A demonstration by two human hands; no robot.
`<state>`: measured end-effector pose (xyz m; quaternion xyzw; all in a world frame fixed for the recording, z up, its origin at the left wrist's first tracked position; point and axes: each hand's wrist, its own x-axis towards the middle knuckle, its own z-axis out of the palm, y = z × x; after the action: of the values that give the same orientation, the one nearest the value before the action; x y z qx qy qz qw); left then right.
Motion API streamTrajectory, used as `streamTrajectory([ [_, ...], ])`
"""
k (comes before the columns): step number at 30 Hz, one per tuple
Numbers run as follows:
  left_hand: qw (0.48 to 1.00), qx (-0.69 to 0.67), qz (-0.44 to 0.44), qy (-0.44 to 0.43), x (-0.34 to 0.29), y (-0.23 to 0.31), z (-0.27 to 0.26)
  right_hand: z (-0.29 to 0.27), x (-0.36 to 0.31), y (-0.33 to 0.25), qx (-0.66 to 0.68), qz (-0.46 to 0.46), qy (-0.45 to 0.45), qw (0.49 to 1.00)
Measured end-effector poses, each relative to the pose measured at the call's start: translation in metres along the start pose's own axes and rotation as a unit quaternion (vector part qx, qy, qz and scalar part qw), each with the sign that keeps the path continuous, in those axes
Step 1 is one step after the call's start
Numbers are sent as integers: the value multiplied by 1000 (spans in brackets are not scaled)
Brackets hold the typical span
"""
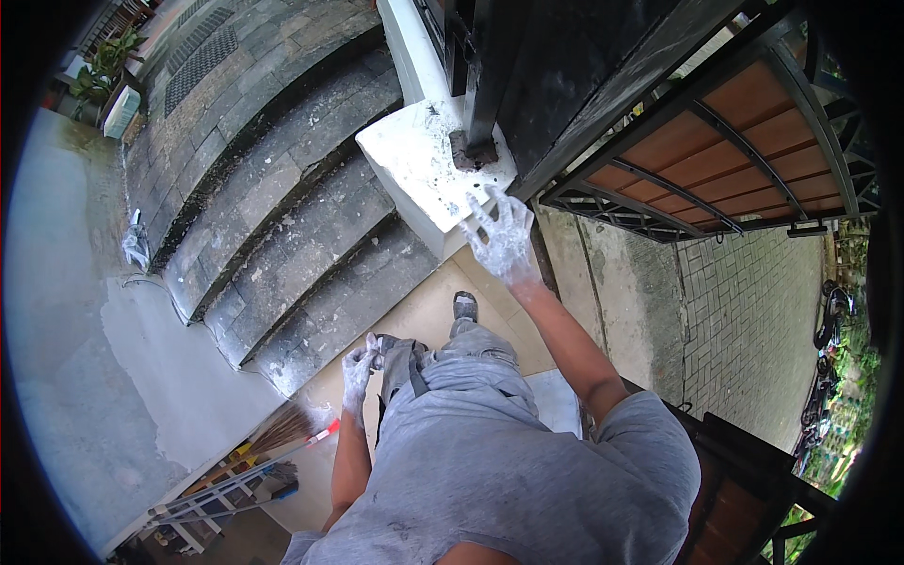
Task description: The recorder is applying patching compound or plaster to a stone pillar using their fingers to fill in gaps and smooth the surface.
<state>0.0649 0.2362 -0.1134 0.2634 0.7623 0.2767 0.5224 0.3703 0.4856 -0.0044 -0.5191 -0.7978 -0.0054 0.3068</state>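
Note:
My right hand [504,240], coated in white powder or paint, reaches out to the front edge of a white ledge [414,141]. Its fingers are spread and nothing shows in them; whether the tips touch the ledge I cannot tell. A black metal post [480,104] rises from a dark, rough patch on that ledge. Lower and to the left, my left hand [357,372], just as white, is held beside my leg with its fingers curled together. What they pinch, if anything, is too small to make out.
Curved grey stone steps [282,221] climb at the left, beside a wall with a fresh grey patch [179,377]. A broom [292,424] and a metal ladder [212,494] lie lower left. A gate with brown panels [725,151] stands at the right, above a paved road [744,311].

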Motion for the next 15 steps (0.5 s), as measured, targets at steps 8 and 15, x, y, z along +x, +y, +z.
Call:
streamTrajectory([
  [8, 1000, -4, 11, 2, 5, -4, 5, 1, 5, -1, -13, 26, 13, 999],
  [15, 1000, -5, -3, 13, -1, 6, 14, -10, 3, 6, -30, -4, -3, 1000],
])
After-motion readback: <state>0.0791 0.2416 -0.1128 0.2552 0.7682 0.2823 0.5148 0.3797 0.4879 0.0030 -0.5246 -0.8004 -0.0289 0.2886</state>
